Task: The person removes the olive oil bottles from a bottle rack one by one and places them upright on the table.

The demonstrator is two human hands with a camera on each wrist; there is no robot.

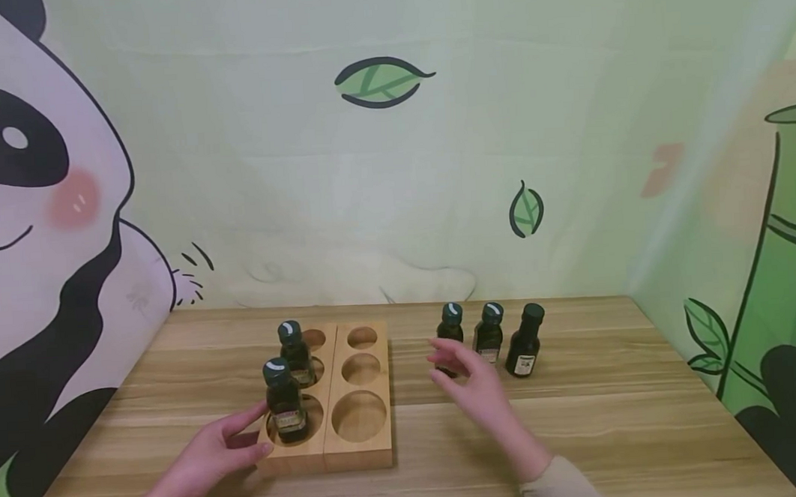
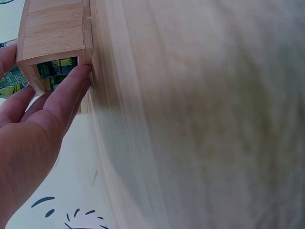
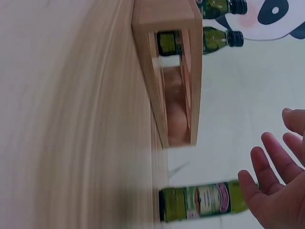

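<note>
My left hand (image 1: 209, 453) holds the left side of a wooden bottle rack (image 1: 359, 458) near its front corner, also seen in the left wrist view, where the fingers (image 2: 62, 100) lie against the side of the rack (image 2: 55, 33). Two dark-capped green glass bottles stand in the rack's left column, a front bottle (image 1: 286, 404) and one behind it (image 1: 295, 355). Beside the leftmost of three loose bottles (image 1: 451, 322) is my right hand (image 1: 476, 391), partly covering it. In the right wrist view its fingers are loosely spread near a labelled green bottle (image 3: 205, 200), with nothing gripped.
Two more bottles, a middle bottle (image 1: 489, 334) and a slimmer one (image 1: 526, 343), stand on the wooden table (image 1: 616, 417) at the right. The rack's right column shows round holes of different sizes. A printed cloth (image 1: 286, 172) hangs behind the table.
</note>
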